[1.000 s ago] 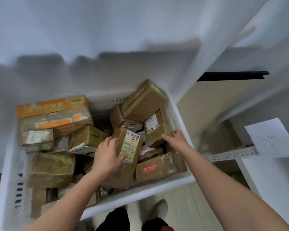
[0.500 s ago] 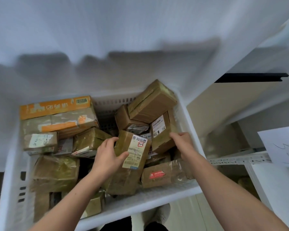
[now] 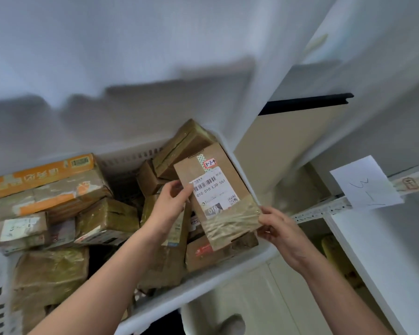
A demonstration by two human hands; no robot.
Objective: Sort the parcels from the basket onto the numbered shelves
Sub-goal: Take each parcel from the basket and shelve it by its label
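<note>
While over basket [image 3: 228, 269], parcel [image 3: 218, 197] in both hands.

Parcel [image 3: 218, 197] tagged "3-2-4"; label reads "010 010 L30 551".

1. The white slatted plastic basket [image 3: 228, 278] lies low and left, packed with parcels.
2. The long orange printed carton [image 3: 38, 175] lies along the basket's far left side.
3. The brown taped cardboard parcel with a white barcode label [image 3: 218, 199] stands tilted above the basket's right end, held between the left hand [image 3: 166, 209] at its left edge and the right hand [image 3: 279, 228] at its lower right corner.
4. The white metal shelf rail [image 3: 322, 209] runs right of the basket, with a white handwritten paper sheet [image 3: 365, 183] hanging on it.
</note>
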